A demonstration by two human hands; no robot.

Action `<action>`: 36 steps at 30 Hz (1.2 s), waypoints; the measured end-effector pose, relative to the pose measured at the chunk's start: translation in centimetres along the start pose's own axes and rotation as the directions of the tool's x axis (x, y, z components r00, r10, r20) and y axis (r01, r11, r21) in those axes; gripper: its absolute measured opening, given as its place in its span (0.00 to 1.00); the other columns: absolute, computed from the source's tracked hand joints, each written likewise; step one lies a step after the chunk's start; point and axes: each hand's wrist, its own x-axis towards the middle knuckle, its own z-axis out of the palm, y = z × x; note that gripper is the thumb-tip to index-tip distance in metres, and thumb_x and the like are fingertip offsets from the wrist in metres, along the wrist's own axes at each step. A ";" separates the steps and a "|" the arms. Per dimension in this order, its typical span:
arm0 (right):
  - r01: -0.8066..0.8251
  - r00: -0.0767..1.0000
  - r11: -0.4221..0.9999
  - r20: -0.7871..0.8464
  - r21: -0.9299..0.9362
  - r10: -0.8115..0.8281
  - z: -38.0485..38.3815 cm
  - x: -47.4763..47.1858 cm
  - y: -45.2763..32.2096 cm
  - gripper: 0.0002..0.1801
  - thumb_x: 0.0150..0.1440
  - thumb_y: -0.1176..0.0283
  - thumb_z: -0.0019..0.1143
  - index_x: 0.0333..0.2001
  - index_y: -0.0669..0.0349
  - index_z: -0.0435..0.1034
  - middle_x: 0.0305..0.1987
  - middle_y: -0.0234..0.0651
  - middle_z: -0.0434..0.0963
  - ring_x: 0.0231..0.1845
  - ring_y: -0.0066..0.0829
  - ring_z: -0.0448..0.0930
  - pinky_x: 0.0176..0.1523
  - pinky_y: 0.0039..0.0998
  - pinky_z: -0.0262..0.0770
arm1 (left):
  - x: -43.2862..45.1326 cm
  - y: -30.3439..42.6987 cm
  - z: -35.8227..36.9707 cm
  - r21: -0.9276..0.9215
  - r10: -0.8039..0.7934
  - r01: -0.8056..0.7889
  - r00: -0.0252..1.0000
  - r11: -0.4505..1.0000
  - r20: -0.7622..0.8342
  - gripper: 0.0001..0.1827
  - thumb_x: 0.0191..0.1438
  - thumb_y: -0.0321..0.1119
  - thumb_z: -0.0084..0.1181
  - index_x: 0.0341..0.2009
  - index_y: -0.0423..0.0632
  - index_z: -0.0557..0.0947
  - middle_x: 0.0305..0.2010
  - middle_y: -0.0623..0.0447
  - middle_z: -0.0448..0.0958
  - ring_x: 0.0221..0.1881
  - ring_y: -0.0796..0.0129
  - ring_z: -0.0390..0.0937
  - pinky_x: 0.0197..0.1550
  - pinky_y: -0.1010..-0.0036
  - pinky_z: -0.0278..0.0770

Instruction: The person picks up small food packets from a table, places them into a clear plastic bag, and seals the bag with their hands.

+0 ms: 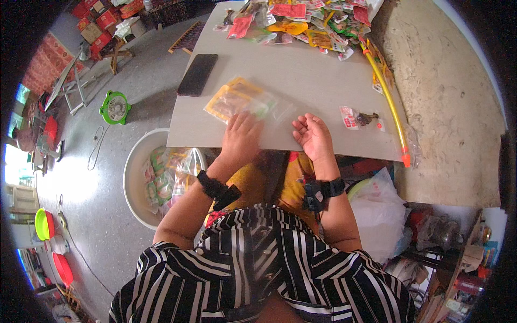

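My left hand [242,135] lies palm down over the table's front edge. Its fingertips reach the near side of a clear plastic bag [278,109] with yellow-edged food packets [238,97] inside. The hand is slightly blurred, and no grip on the bag shows. To the right of the bag, my right hand [315,137] is turned partly palm up with loosely curled fingers and nothing in it. Further right lies a small clear packet [365,118] with a dark brown piece of food and a red-and-white label. A black smartphone [198,74] rests left of the bag.
Many food packets [299,28] are heaped at the table's far end. A yellow tube with orange ends [383,84] runs along the right edge beside the wall [440,101]. Left below the table stands a white tub [135,198] holding bagged packets. A green fan [115,108] is on the floor.
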 end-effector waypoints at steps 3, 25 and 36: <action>-0.004 0.999 1.000 0.053 0.027 0.002 -0.3 0.1 0.0 0.05 0.49 0.71 0.45 0.31 0.57 0.65 0.32 0.32 0.70 0.35 0.30 0.72 0.31 0.28 0.71 | 0.0 -0.4 0.5 0.001 0.057 -0.057 0.998 0.998 0.017 0.18 0.31 0.28 0.49 0.34 0.44 0.71 0.40 0.48 0.66 0.49 0.55 0.60 0.51 0.62 0.55; 0.064 0.987 0.997 0.149 -0.034 -0.059 0.3 0.1 -0.9 0.08 0.47 0.66 0.50 0.31 0.54 0.63 0.31 0.27 0.70 0.33 0.26 0.70 0.34 0.28 0.65 | 7.3 -1.4 -4.5 -0.658 -0.324 0.151 0.934 0.738 -0.149 0.18 0.36 0.19 0.42 0.35 0.46 0.73 0.38 0.46 0.70 0.41 0.56 0.67 0.44 0.75 0.63; 0.103 0.962 0.993 0.259 -0.061 -0.084 4.3 -2.2 -1.3 0.14 0.49 0.71 0.44 0.41 0.63 0.62 0.40 0.35 0.70 0.40 0.34 0.71 0.43 0.34 0.69 | 4.7 0.3 -3.0 -0.772 -0.549 0.064 0.666 -0.632 0.505 0.12 0.51 0.34 0.36 0.36 0.41 0.69 0.40 0.48 0.68 0.45 0.58 0.64 0.49 0.58 0.57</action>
